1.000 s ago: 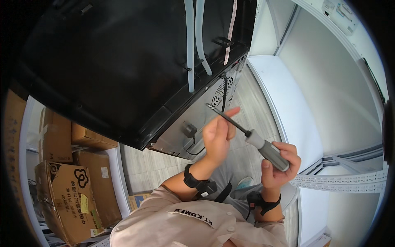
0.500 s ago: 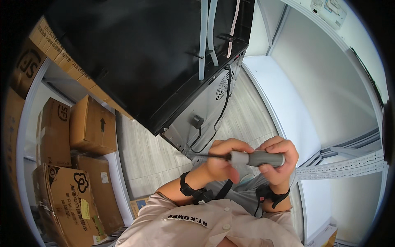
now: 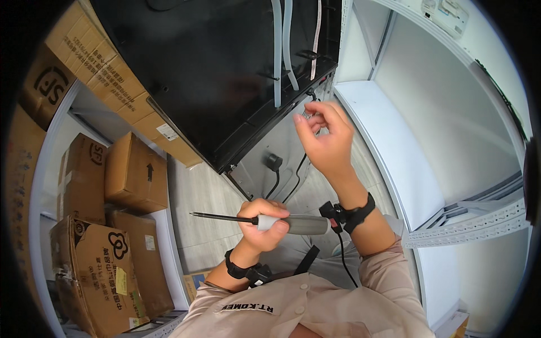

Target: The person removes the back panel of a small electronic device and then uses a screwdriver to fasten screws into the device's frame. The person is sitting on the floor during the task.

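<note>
The left hand (image 3: 260,228) is closed around a long screwdriver with a grey handle and a thin dark metal shaft (image 3: 307,225); its tip points to the left. The screwdriver is in the air above the pale wood-look floor (image 3: 194,188), apart from the near corner of the large black machine with a metal side (image 3: 197,73). The right hand (image 3: 329,138) is half open, its fingers curled, at the right part of this side; I see nothing in it, and cannot tell whether it touches the machine. In my judgement, a careless turn of the left hand could scratch the metal or hook the thin black wire (image 3: 343,253) at the right wrist. A loosened grip could drop the screwdriver on the floor.
</note>
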The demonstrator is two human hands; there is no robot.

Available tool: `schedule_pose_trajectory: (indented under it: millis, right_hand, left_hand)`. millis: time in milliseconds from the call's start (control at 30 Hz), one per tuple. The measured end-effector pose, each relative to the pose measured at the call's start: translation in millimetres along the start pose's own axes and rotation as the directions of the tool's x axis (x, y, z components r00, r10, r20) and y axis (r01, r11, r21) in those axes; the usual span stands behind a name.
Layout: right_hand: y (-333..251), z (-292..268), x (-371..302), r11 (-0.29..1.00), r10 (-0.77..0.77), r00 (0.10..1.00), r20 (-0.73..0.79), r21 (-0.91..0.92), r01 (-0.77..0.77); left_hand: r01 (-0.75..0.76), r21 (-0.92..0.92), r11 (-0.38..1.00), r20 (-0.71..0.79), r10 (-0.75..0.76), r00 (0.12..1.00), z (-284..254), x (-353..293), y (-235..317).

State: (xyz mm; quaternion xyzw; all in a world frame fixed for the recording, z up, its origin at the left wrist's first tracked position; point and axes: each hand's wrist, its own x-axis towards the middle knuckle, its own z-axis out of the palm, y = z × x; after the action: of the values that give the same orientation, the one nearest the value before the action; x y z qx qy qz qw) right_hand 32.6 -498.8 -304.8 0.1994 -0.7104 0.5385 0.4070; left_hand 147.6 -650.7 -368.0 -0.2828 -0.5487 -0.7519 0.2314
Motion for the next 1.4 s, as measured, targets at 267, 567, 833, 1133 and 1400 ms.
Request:
schedule_pose_trajectory:
  millis: [267,567,833,1133,1400]
  right_hand:
    - [4,16,12,1.0,0.005,0.999,-0.036,0.018,-0.004]
    - [-2,16,14,0.978,0.187,0.982,-0.013,0.099,-0.185]
    - [1,12,22,0.998,-0.049,0.998,0.046,-0.031,0.05]
    - [11,7,27,0.926,-0.346,0.935,0.078,-0.133,0.354]
    - [10,11,18,0.992,0.114,0.992,0.051,0.055,-0.117]
  left_hand:
    - [0.093,-0.039,0.995,-0.093,-0.096,0.991,-5,-9,-8]
    - [0.114,-0.001,0.994,-0.037,-0.114,0.993,-1,-10,-13]
    - [0.127,-0.012,0.992,-0.006,-0.127,0.992,-4,-11,-15]
    - [0.136,-0.05,0.989,0.008,-0.136,0.991,-8,-9,-22]
    - [0.094,0.057,0.994,0.059,-0.098,0.993,-1,1,-25]
